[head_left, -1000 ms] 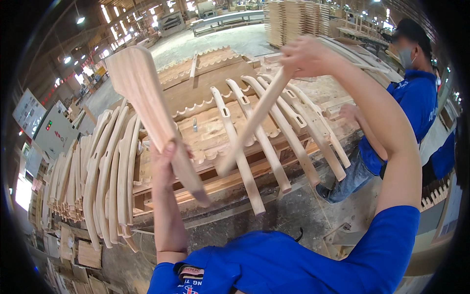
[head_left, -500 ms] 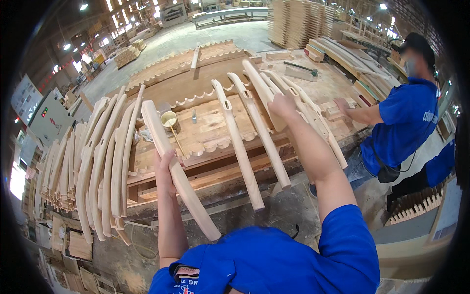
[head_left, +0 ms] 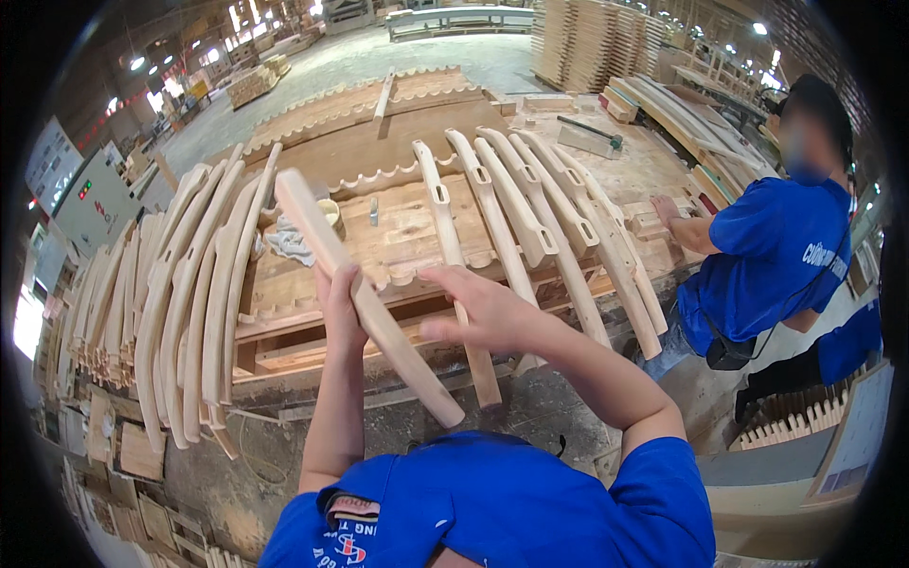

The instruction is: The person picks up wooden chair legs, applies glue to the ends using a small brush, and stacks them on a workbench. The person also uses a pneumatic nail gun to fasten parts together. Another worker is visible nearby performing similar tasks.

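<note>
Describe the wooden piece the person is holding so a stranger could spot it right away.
On the long workbench curved wooden legs lie in rows. The held piece is above its near edge, gripped by the left hand, with the open right hand beside it. Unlike the others, it is raised.

curved wooden chair leg (head_left: 365, 308) | pale, unfinished | held tilted, upper end far-left, lower end near-right

A wide grey concrete floor (head_left: 379, 66) is stretching away toward twelve o'clock, with bright ceiling lamps (head_left: 137, 62) shining at eleven and one o'clock. Tall stacks of pale sawn timber (head_left: 587, 38) are standing at one o'clock. A grey control cabinet with small red and green lights (head_left: 90, 204) is sitting at nine o'clock. Daylight is glaring through an opening (head_left: 26, 327) beside it. A rough pale wooden surface (head_left: 653, 156) is filling the middle.
</note>
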The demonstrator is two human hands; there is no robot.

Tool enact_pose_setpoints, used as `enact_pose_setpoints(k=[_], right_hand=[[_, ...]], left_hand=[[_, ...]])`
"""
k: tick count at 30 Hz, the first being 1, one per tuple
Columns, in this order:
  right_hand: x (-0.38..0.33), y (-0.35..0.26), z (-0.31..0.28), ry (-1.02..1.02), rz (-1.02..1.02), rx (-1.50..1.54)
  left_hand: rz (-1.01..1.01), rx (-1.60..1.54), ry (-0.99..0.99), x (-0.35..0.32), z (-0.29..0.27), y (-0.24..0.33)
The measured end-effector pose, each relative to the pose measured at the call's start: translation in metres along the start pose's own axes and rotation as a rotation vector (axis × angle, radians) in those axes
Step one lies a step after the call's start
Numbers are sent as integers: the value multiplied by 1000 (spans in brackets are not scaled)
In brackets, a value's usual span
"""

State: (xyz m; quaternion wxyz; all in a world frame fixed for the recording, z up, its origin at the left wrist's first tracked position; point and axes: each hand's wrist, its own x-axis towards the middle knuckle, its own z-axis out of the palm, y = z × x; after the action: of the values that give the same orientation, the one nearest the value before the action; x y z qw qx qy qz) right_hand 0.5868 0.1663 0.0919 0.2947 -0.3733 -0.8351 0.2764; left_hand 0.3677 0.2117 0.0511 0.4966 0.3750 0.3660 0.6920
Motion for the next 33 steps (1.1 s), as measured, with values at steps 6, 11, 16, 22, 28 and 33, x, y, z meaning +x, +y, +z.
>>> enact_pose_setpoints(k=[6, 11, 16, 22, 28, 33], right_hand=[[-18, -35, -89, 411, -300, -946], [-38, -59, -128, 92, -162, -950], [-43, -41, -97, -439, 286, -624], [-9, 7, -76, -46, 275, -331], [73, 82, -45, -37, 539, -609], [89, 143, -31, -74, 553, -553]], left_hand=[[33, 450, -629, 0, 43, 34], [713, 1333, -1084, -21, 69, 54], [1269, 1596, -1062, -14, 79, 59], [1167, 1468, -470, 14, 69, 76], [1017, 1641, -465, -8, 7, 130], [874, 1780, -269, -13, -89, 179]])
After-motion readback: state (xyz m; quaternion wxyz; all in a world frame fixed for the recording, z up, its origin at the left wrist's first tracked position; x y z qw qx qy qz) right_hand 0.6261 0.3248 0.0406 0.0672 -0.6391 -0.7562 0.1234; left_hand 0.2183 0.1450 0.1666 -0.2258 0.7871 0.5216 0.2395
